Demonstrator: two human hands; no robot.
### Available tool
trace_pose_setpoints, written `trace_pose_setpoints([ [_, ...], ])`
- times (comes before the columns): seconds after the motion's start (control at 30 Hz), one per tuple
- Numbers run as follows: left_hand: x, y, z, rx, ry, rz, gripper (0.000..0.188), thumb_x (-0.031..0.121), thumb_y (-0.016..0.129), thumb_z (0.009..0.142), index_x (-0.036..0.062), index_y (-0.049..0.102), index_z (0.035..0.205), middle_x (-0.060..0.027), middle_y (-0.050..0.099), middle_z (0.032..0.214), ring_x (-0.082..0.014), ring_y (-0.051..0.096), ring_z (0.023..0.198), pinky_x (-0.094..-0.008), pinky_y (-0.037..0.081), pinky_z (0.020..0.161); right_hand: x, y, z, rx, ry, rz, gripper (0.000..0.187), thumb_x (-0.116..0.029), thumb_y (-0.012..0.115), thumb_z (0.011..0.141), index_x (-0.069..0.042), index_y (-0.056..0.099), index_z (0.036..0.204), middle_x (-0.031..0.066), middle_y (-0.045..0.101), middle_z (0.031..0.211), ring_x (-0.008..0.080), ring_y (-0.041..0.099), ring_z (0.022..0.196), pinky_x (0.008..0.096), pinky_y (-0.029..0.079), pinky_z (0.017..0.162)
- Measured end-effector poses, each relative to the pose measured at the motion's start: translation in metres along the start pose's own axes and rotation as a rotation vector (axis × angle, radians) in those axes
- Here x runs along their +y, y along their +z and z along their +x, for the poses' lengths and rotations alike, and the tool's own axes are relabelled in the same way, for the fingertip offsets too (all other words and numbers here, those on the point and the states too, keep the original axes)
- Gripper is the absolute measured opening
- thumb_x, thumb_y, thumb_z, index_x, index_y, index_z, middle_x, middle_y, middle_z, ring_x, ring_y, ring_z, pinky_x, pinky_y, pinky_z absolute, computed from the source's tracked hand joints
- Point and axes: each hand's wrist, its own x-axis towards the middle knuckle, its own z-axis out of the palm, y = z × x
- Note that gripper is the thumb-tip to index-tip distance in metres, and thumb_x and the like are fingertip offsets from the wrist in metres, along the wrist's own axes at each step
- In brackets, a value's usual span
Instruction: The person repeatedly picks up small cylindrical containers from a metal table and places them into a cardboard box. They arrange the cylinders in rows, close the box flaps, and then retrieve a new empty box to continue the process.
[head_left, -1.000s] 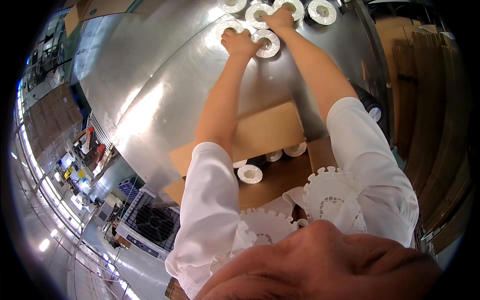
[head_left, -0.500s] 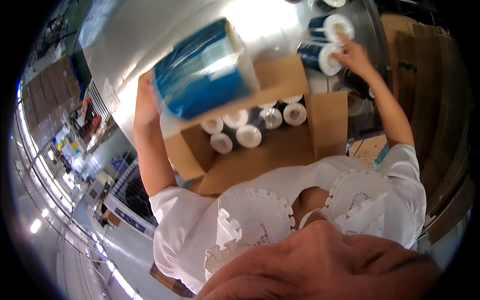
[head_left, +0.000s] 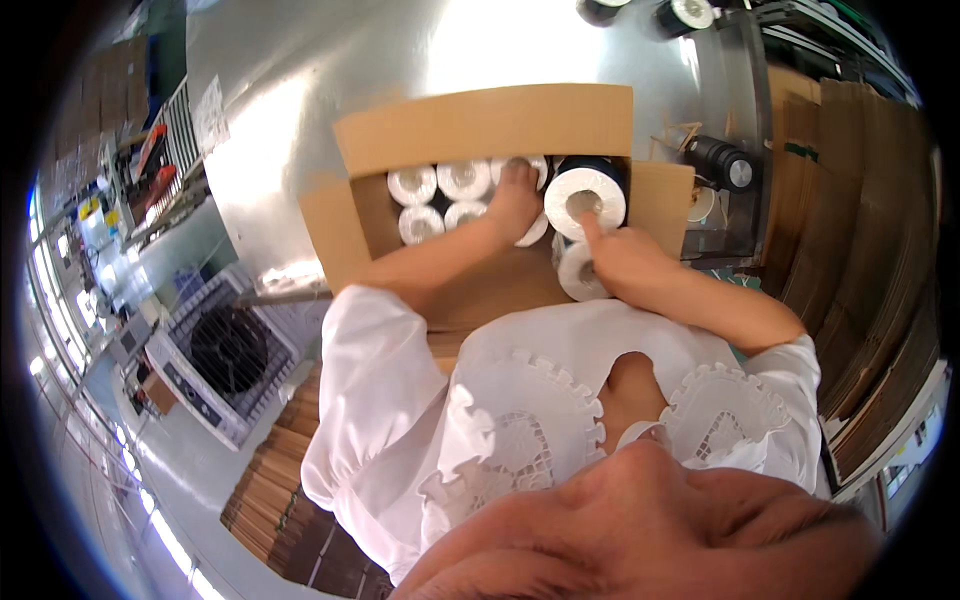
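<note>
An open cardboard box [head_left: 480,125] holds several spools with white end flanges, such as the spool [head_left: 412,185] at its far left. My left hand [head_left: 514,205] reaches into the box, fingers closed and bent onto the white end of a far-row spool [head_left: 535,165]; the fingertips are partly hidden. On the right, my right hand [head_left: 630,262] carries two spools with dark windings. One finger sits in the hub of the upper spool [head_left: 570,188]. The lower spool [head_left: 574,272] hangs by the same hand, its grip hidden. Both are at the box's right end.
The box stands on a shiny metal table [head_left: 270,110]. Loose spools [head_left: 690,14] lie at the far right. A black cylinder [head_left: 722,162] rests right of the box. Stacked flat cardboard [head_left: 850,200] stands at the right, and a fan-like unit [head_left: 228,348] at the left.
My right hand has brought the two spools from the table to the box. My left hand has let go of the blue wrapped package, now out of view, and reached into the box.
</note>
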Motion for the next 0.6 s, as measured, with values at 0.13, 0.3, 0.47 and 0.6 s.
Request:
trace_pose_setpoints([
  [0.13,-0.013,0.015,-0.009,-0.007,0.043,-0.285,0.037,0.023,0.061,0.075,0.0078,0.065,0.109,-0.02,0.046,0.126,-0.0366,0.039,0.12,-0.0449,0.036,0.095,0.035,0.061,0.071,0.065,0.05,-0.32,0.053,-0.012,0.063,0.074,0.016,0.044,0.115,0.0231,0.063,0.071,0.0338,0.065,0.066,0.0391,0.052,0.058],
  [0.3,-0.096,-0.092,-0.006,-0.363,0.266,-1.154,0.029,0.019,0.066,0.082,0.0133,0.066,0.11,-0.0125,0.06,0.114,-0.0291,0.057,0.103,-0.0368,0.046,0.09,0.046,-0.01,0.053,0.428,-0.055,0.136,0.041,-0.021,0.059,0.083,-0.006,0.054,0.12,0.01,0.067,0.078,0.0247,0.064,0.067,0.0335,0.051,0.06],
  [0.47,-0.159,-0.148,0.089,0.75,0.106,-0.607,0.024,0.012,0.066,0.074,0.0116,0.063,0.098,-0.0118,0.058,0.111,-0.029,0.054,0.103,-0.0413,0.045,0.086,0.207,-0.111,0.099,1.153,0.207,0.394,0.036,-0.028,0.064,0.083,-0.003,0.057,0.107,0.013,0.064,0.084,0.0253,0.062,0.075,0.0372,0.048,0.07],
  [0.6,-0.193,-0.123,0.23,0.678,0.241,-0.077,0.044,0.004,0.067,0.068,0.0159,0.057,0.11,-0.0116,0.042,0.134,-0.0303,0.035,0.129,-0.0443,0.033,0.104,0.382,-0.134,0.165,1.081,0.641,0.139,0.067,-0.04,0.066,0.079,-0.003,0.044,0.13,0.0213,0.054,0.122,0.0328,0.054,0.11,0.0389,0.044,0.091],
])
